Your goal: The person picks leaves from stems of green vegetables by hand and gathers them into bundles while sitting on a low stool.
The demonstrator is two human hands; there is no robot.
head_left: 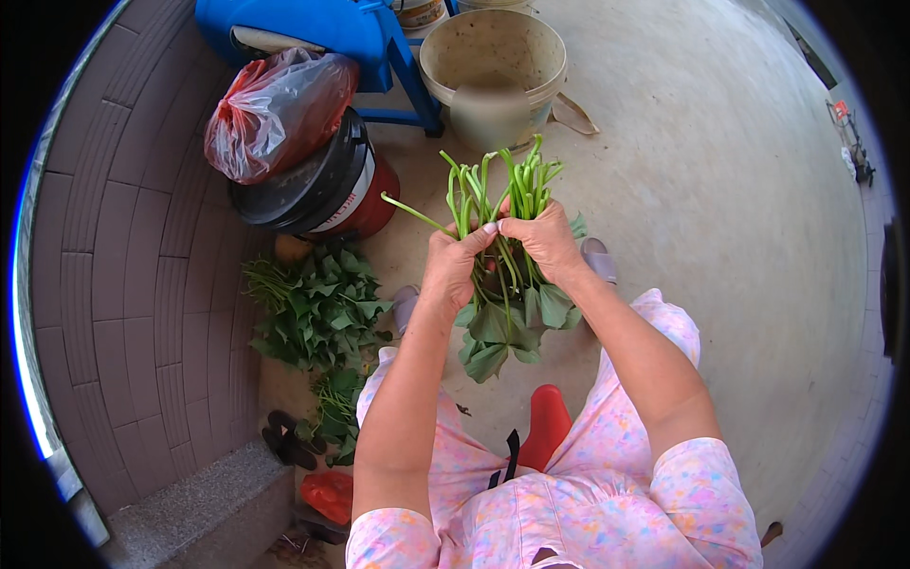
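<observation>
A bunch of long-stemmed green leaves point(501, 327) hangs between my hands, its cut stems pointing up and its leaves down. My left hand point(455, 263) grips the left part of the stems, with one stem sticking out to the left. My right hand point(542, 238) is closed around the right part. Both thumbs meet in the middle of the bunch. On the floor to my left lies a large heap of similar leafy greens point(320, 306), and a smaller heap point(338, 412) lies below it.
A cream plastic bucket point(490, 50) stands ahead, beside a blue plastic stool point(412, 92). At the left, a tied plastic bag point(284, 107) rests on a black-lidded red bucket point(377, 192) near the tiled wall point(142, 284). Dark sandals point(288, 441) and a red bag point(328, 496) are by a stone step point(206, 491).
</observation>
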